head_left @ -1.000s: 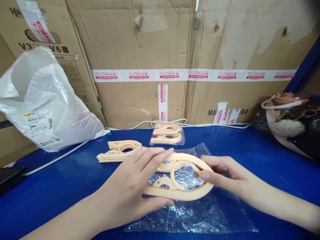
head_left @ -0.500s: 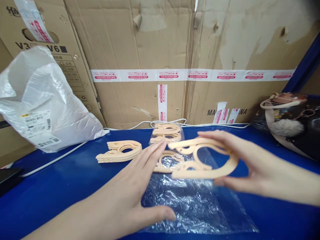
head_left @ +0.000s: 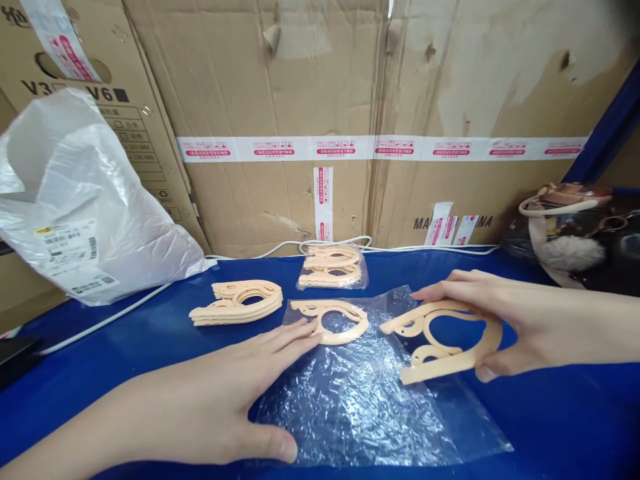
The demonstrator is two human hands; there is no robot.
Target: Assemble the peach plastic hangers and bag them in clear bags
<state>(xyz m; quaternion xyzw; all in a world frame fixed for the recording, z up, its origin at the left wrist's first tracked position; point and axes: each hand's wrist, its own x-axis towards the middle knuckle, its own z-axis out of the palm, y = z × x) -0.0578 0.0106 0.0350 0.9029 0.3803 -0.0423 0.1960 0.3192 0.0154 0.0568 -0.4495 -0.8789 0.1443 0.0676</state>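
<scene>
My right hand (head_left: 505, 323) grips a beige folding hanger (head_left: 443, 365) by its curved end, thumb in front and fingers behind. It is folded up and tilted above the right part of a clear plastic bag (head_left: 360, 407). My left hand (head_left: 215, 397) lies over the bag's left side with fingers stretched out and thumb apart. Its fingertips touch the edge of another folded hanger (head_left: 360, 327), which lies at the bag's far end, seemingly inside it. Left of the bag sits a stack of several folded hangers (head_left: 225, 313).
Behind the bag lies a clear-wrapped pack of hangers (head_left: 333, 277). A white parcel bag (head_left: 110, 207) stands at the left on the blue table (head_left: 150, 353). A white cable (head_left: 110, 320) runs along the back. Cardboard (head_left: 280, 80) walls the rear; a dark bag (head_left: 620, 267) sits at right.
My right hand has moved right and slightly down with the hanger, uncovering the hanger in the bag. My left hand has moved left and down onto the bag.
</scene>
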